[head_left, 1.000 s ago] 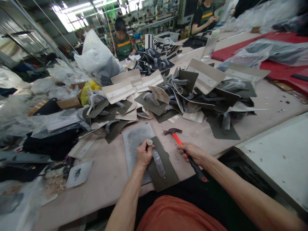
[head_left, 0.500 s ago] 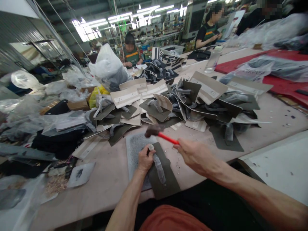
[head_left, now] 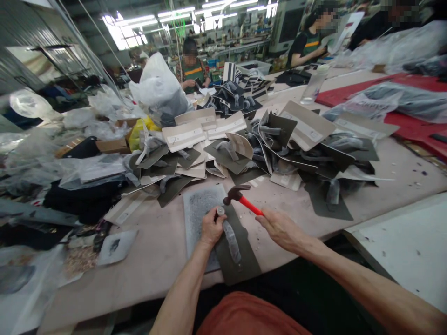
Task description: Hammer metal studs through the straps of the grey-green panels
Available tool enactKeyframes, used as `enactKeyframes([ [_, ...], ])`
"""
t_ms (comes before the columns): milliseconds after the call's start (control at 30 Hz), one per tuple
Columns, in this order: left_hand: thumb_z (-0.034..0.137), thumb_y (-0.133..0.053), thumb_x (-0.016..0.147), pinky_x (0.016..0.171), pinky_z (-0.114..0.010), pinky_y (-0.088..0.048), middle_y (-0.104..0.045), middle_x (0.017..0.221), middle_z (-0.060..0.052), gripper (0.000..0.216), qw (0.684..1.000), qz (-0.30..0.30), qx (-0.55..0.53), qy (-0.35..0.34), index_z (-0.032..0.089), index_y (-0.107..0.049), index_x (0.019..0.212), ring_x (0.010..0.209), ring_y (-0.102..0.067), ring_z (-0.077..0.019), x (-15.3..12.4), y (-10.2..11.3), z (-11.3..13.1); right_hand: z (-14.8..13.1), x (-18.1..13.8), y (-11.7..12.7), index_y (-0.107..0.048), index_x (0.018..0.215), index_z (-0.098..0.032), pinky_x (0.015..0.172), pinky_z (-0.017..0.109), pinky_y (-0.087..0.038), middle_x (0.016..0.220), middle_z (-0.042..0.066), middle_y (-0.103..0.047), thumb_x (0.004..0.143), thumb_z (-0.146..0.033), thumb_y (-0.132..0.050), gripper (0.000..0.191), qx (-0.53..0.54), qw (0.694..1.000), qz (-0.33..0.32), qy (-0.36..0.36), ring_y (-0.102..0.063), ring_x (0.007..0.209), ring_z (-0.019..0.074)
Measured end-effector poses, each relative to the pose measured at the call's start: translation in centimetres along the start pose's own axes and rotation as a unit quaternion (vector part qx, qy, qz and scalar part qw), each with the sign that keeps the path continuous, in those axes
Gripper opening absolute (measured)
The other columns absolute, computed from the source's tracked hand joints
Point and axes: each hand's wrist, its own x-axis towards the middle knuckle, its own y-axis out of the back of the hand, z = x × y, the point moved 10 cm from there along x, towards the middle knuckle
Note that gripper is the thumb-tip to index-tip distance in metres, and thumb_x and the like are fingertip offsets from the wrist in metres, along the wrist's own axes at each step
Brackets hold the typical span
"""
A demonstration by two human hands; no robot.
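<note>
Over at nine o'clock a black bundle (head_left: pixel 78 197) and crumpled clear bags (head_left: pixel 42 163) are heaped on the table (head_left: pixel 153 260), and at about seven o'clock a scrap of grey sheet (head_left: pixel 117 245) is seen lying flat; moving in, a speckled grey striking plate (head_left: pixel 199 211) is laid square before the worker, and on its right edge the left hand (head_left: pixel 211 229) is curled, fingers pinched around a small round metal punch (head_left: pixel 220 211) that is held upright on the top end of a dark olive card (head_left: pixel 237 253), a plastic-wrapped strap (head_left: pixel 232 235) running down the card's middle; just at one o'clock of the punch the hammer (head_left: pixel 240 197) is poised, head tilted and apart from the punch top, its red handle gripped in the closed right hand (head_left: pixel 279 228); beyond, at twelve o'clock, a big pile of cards (head_left: pixel 258 144) is spread across the table. The setting stroke is judged to be in hand: a square blow on the punch top is called for next, with the punch kept plumb and the pinching fingers kept clear of the hammer face
</note>
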Motion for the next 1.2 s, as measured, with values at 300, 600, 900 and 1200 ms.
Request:
enactKeyframes([
  [300, 0.022, -0.063, 0.081, 0.080, -0.031, -0.051, -0.074, 0.090, -0.004, 0.016, 1.000, -0.006, 0.003, 0.004, 0.021, -0.067, 0.096, 0.084, -0.068, -0.0202, 0.1, -0.1, -0.1, -3.7, -0.7, 5.6, -0.050, 0.088, -0.020, 0.055, 0.028, -0.025, 0.066, 0.004, -0.058, 0.102, -0.042, -0.023, 0.037, 0.013, 0.984, 0.172, 0.037, -0.047, 0.052, 0.0144],
  [600, 0.021, -0.063, 0.080, 0.079, -0.030, -0.050, -0.073, 0.089, -0.003, 0.016, 1.000, -0.010, -0.013, 0.000, 0.020, -0.067, 0.095, 0.083, -0.068, -0.0198, 0.0, 0.0, 0.2, 0.3, 0.6, 0.5, -0.056, 0.095, -0.018, 0.054, 0.029, -0.023, 0.067, 0.004, -0.062, 0.102, -0.040, -0.031, 0.034, -0.055, 0.998, 0.013, -0.007, -0.050, 0.054, 0.0157],
  [900, 0.019, -0.063, 0.082, 0.088, -0.033, -0.051, -0.075, 0.101, -0.005, 0.035, 0.999, -0.026, -0.035, 0.010, 0.020, -0.065, 0.117, 0.093, -0.069, -0.0204, -0.1, -0.1, -0.3, 1.3, 0.8, -1.9, -0.048, 0.132, -0.012, 0.084, 0.040, -0.043, 0.124, 0.019, -0.054, 0.093, -0.025, -0.049, 0.041, -0.104, 0.988, 0.111, 0.041, -0.055, 0.106, 0.0302],
  [1200, 0.034, -0.072, 0.072, 0.073, -0.029, -0.053, -0.074, 0.080, -0.006, 0.025, 0.951, 0.129, -0.230, 0.163, 0.013, -0.070, 0.086, 0.075, -0.068, -0.0186, -0.2, 0.9, -3.5, -11.5, 0.3, -9.6, -0.059, 0.099, -0.018, 0.083, 0.035, -0.041, 0.107, 0.008, -0.058, 0.084, -0.003, -0.040, 0.029, -0.062, 0.957, 0.018, 0.282, -0.049, 0.093, 0.0211],
])
